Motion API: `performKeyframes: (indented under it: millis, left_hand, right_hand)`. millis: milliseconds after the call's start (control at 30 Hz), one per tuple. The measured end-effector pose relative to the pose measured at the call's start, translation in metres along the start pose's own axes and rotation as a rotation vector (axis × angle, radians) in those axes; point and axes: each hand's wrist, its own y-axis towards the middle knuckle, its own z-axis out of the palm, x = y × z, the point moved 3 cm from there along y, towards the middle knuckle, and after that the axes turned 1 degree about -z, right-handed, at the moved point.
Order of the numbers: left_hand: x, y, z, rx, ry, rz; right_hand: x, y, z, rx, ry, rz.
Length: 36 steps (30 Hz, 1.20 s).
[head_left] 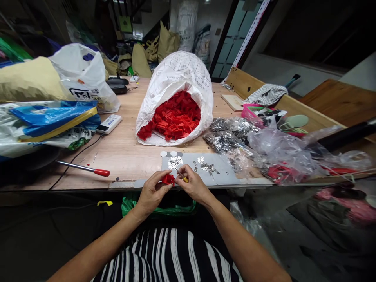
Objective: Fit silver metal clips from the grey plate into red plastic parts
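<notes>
Left grip (pixel 151 194) first: from the head camera, its thumb and fingers are clamped on a small red plastic piece (pixel 168 179), held at the near edge of the surface (pixel 123 150), above my lap. Right grip (pixel 194 185) is closed on a thin yellow-handled tool (pixel 183 177), pinched like a pen. The tool's metal shaft slants up and away from the red plastic piece, and I cannot tell whether its tip touches anything. The two grips sit close together, so the red plastic piece lies between them, touching my left fingers and just beside my right thumb. I judge this to be the middle of an assembly step, with something small being worked into the piece with the tool. As I see it, the next move calls for a steady left pinch and fine aim from the right, since the piece is small. Just beyond my grips lies a grey sheet (pixel 226 174) strewn with small metal bits (pixel 175 162). Further back, an open white sack (pixel 179 70) spills more red pieces (pixel 173 117), and a red-handled screwdriver (pixel 88 169) lies well to the left.
</notes>
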Motion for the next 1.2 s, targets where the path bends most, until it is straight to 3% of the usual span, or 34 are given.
performKeyframes:
  millis: [200, 433, 633, 800, 1033, 1200]
  left_hand:
    - [-0.005, -0.003, 0.005, 0.021, 0.033, 0.069]
    - [-0.003, -0.002, 0.006, 0.017, -0.252, -0.184]
    - [0.003, 0.0, 0.006, 0.012, -0.43, -0.286]
    - [0.005, 0.001, 0.008, 0.022, -0.587, -0.395]
    - [-0.001, 0.0, 0.007, 0.064, -0.668, -0.476]
    - [0.001, 0.0, 0.006, 0.091, -0.65, -0.505]
  right_hand:
    - [-0.003, -0.005, 0.004, -0.014, 0.023, 0.007]
    - [-0.008, -0.013, 0.001, 0.002, 0.162, 0.077]
    - [-0.011, -0.019, -0.005, 0.011, 0.166, 0.045]
    - [0.002, -0.024, -0.006, 0.037, 0.053, -0.058]
    - [0.013, -0.03, 0.0, 0.123, -0.178, -0.34]
    - [0.009, -0.032, 0.003, 0.126, -0.221, -0.361]
